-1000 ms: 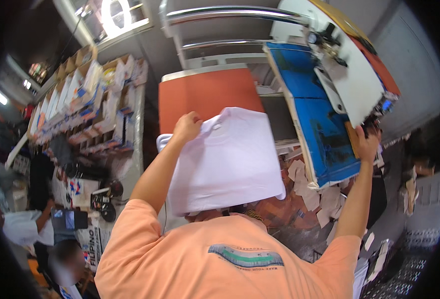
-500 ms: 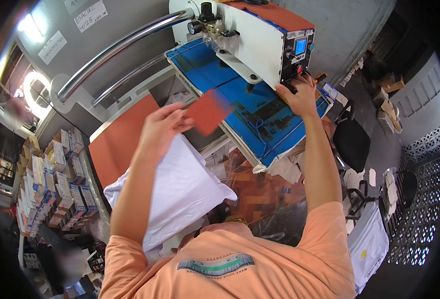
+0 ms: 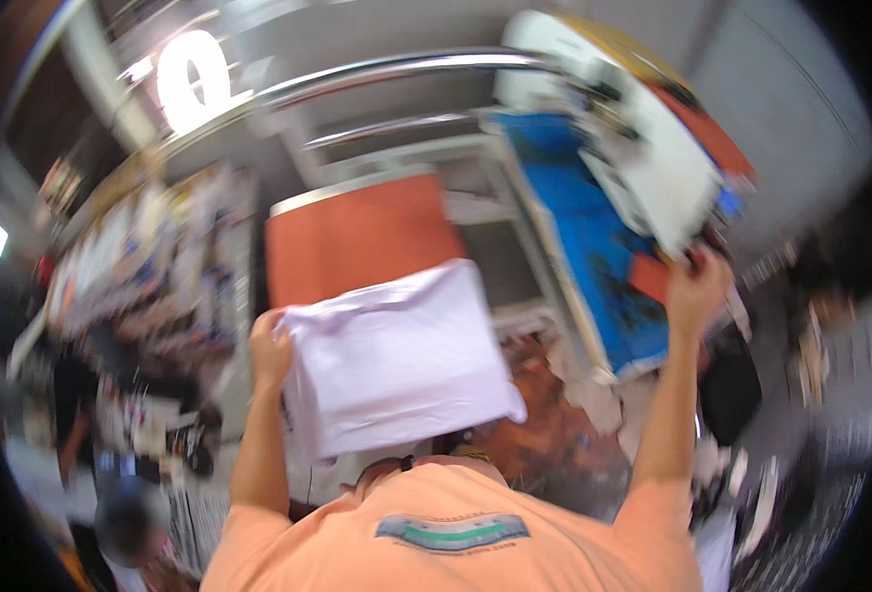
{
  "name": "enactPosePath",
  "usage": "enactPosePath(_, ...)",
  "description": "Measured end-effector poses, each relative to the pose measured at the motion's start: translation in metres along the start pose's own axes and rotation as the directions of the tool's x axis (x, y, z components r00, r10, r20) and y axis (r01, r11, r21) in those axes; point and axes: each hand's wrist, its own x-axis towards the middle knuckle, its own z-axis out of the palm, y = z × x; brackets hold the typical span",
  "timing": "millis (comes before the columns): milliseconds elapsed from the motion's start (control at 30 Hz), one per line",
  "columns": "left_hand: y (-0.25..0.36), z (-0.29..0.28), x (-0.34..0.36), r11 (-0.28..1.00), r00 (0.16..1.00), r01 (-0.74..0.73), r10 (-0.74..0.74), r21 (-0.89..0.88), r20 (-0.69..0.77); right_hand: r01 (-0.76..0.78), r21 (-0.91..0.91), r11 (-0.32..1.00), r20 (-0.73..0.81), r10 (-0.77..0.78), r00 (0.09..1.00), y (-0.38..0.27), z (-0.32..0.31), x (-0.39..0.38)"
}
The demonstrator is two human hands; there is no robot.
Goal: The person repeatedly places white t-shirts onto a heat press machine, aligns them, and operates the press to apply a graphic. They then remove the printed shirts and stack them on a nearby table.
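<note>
White garment: a folded white fabric piece point(image 3: 401, 360) was held up in the air, its left edge gripped, the rest spreading to the right of the left fingers and hanging above the orange shirt.
Left hand: the left hand point(image 3: 270, 347) was raised, its fingers clenched on the garment's left edge.
Right hand: the right hand point(image 3: 694, 286) was lifted well to the right of the garment; its fingers were curled at the lower edge of the white machine head, but blur hid whether anything was actually grasped.
Orange pad: a flat orange platen point(image 3: 357, 237) was seen just beyond the garment, above and to the right of the left fingers, partly covered by the fabric's upper edge.
Blue plate: a blue tilted plate point(image 3: 594, 247) was placed to the left of the right fingers, between the orange pad and the right hand.
Machine head: a white machine head point(image 3: 653, 168) with an orange top was found directly above the right fingers.
Metal bars: curved shiny bars point(image 3: 396, 74) were seen far beyond both hands.
Shelves: blurred stocked shelves point(image 3: 150, 266) lay to the left of the left fingers.
Shirt: the orange shirt point(image 3: 455, 533) filled the lower edge.
</note>
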Motion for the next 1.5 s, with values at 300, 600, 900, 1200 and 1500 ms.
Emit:
enactPosePath(300,-0.057,-0.008,0.007,0.937,0.943,0.320,-0.302,-0.138,0.139,-0.310,0.309,0.899,0.864,-0.130,0.486,-0.171,0.185,-0.176)
enactPosePath(600,-0.009,-0.147,-0.016,0.936,0.967,-0.023,0.110,-0.352,0.229,-0.112,0.413,0.904,0.762,-0.276,0.586,-0.146,0.095,-0.082)
enactPosePath(900,0.041,-0.208,-0.037,0.944,0.971,-0.120,0.176,-0.307,0.160,-0.374,0.540,0.754,0.804,-0.331,0.494,-0.118,-0.035,-0.034)
enactPosePath(1200,0.047,-0.241,-0.066,0.925,0.977,0.169,-0.111,-0.341,0.183,-0.553,0.466,0.691,0.835,-0.136,0.534,-0.107,-0.090,-0.029)
enactPosePath(1500,0.069,-0.231,0.067,0.959,0.999,-0.031,0.023,-0.281,-0.035,-0.286,0.438,0.852,0.789,-0.212,0.577,-0.169,0.014,0.101)
